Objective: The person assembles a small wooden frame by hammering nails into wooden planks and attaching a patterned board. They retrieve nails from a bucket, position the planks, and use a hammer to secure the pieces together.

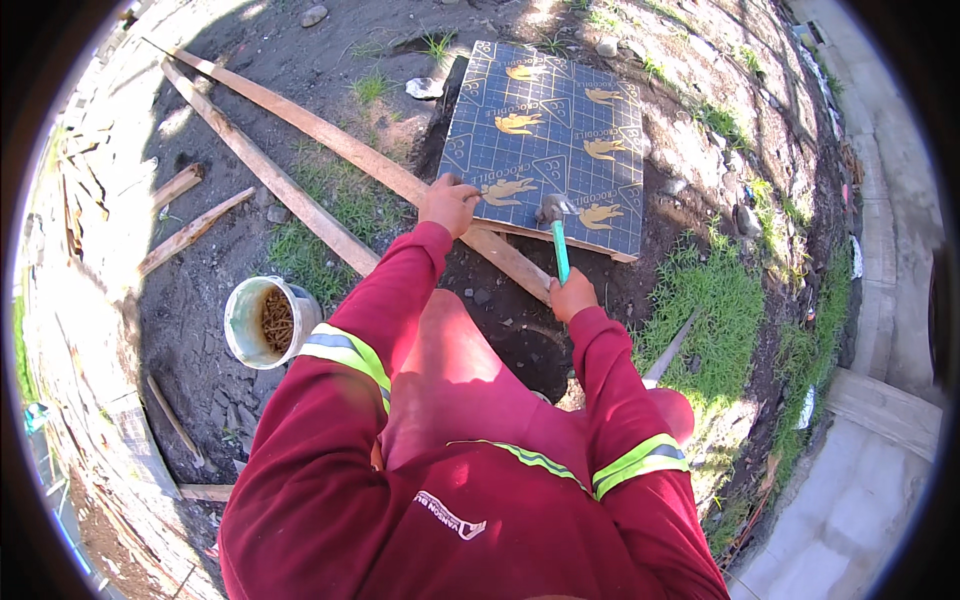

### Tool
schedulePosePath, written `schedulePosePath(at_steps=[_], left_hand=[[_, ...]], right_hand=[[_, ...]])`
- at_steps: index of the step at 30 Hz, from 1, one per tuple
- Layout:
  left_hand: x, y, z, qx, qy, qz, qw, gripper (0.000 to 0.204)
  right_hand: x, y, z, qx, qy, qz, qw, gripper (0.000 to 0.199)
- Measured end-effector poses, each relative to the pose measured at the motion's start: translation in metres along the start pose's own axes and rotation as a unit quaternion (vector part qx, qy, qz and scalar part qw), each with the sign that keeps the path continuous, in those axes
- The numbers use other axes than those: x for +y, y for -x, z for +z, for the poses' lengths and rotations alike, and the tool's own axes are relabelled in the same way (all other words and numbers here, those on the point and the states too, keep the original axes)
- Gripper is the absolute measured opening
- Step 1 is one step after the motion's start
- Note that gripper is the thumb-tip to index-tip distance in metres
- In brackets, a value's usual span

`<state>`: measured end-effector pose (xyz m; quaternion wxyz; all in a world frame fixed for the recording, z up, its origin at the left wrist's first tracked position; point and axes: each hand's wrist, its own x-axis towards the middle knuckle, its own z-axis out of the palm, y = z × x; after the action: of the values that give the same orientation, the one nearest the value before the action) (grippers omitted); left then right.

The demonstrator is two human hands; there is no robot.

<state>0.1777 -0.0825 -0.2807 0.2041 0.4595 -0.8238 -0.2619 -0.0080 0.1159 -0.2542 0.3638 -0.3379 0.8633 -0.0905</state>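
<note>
A dark, grid-printed plywood panel [560,150] with yellow animal figures lies in front of me. At its near left corner is my left hand [450,205], fingers bent together in a pinch at the edge; whatever they hold is too small to make out. My right hand [573,295] is wrapped round the teal handle of a hammer [558,240]. The hammer's metal head is over the panel's near part, and I cannot tell whether it touches the surface. A long wooden plank [330,137] runs from the far left to beneath my left hand and the panel's near edge.
A second long plank [255,160] lies at the left. Beside my left arm stands a white bucket [240,322] with what look like nails inside. Shorter wood pieces [195,232] are on the dark soil. Grass [710,310] and a concrete strip [850,490] lie to the right.
</note>
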Motion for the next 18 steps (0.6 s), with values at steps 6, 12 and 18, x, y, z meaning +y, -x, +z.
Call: schedulePosePath(at_steps=[6,12,18], left_hand=[[-0.007,-0.001,0.021,-0.081,0.106,-0.045,0.99,0.014],[-0.026,0.004,0.037,-0.012,0.085,0.066,0.994,0.01],[-0.029,0.006,0.046,0.015,0.077,0.082,0.994,0.01]], right_hand=[[0.008,-0.002,0.006,0.004,-0.023,0.007,1.0,0.034],[0.007,0.005,0.003,0.043,0.023,-0.027,0.998,0.031],[-0.012,0.027,0.002,0.06,-0.139,-0.076,0.986,0.029]])
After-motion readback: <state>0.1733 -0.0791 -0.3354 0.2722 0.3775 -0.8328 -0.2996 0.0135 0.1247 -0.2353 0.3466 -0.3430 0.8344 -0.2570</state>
